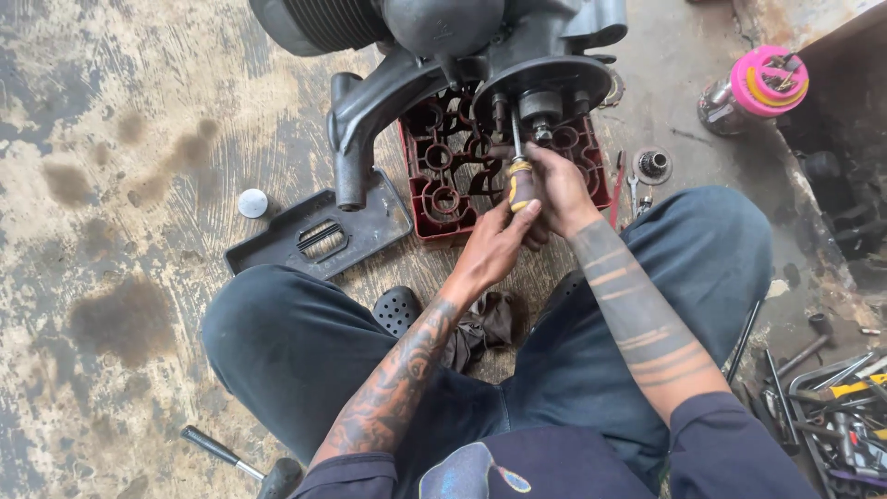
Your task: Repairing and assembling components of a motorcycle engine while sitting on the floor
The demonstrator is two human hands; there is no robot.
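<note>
Steel and dark wood meet in the screwdriver (520,176) that I hold in front of me, its thin shaft rising to the round hub (540,103) of the engine (443,37) that lies on the floor. My right hand (557,189) is clenched around the handle, which has a yellow band near the top. My left hand (494,248) presses from below, the thumb on the end of the handle, fingers curled around it.

To do this well, I think the shaft must stay straight in line with the fastener, and the push from below must be firm, so the tip does not slip out.

Behind the hub, the engine case is cast metal, dull grey and greasy, with thin cooling fins at the top. It rests on a red plastic crate (443,180) with round openings. Just beside it lies a flat black cover (319,236) with a slotted window, and a small white cap (252,202). Concrete floor (102,185) is stained with oil. A tray of tools (845,420) stands at my right.
</note>
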